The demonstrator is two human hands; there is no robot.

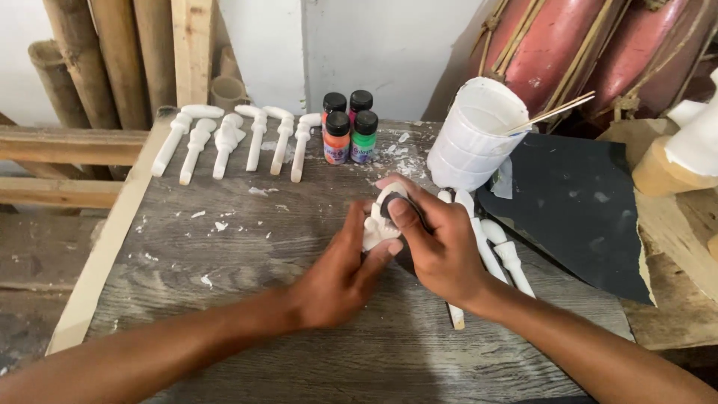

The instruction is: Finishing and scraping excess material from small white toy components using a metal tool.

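Note:
My left hand (340, 273) grips a small white plaster figure (376, 232) over the grey wooden table (247, 254). My right hand (437, 243) presses a dark piece of sandpaper (390, 206) against the top of that figure, thumb on its front. Both hands meet at the table's middle. Under my right hand lie a few more white plaster pieces (499, 251), partly hidden by the wrist.
A row of several white plaster pieces (232, 138) lies at the back left. Several small paint bottles (350, 127) stand behind the hands. A white cup (471, 135) with a stick stands right of them, beside a black sheet (576, 202). Bamboo poles (112, 52) lean at the back.

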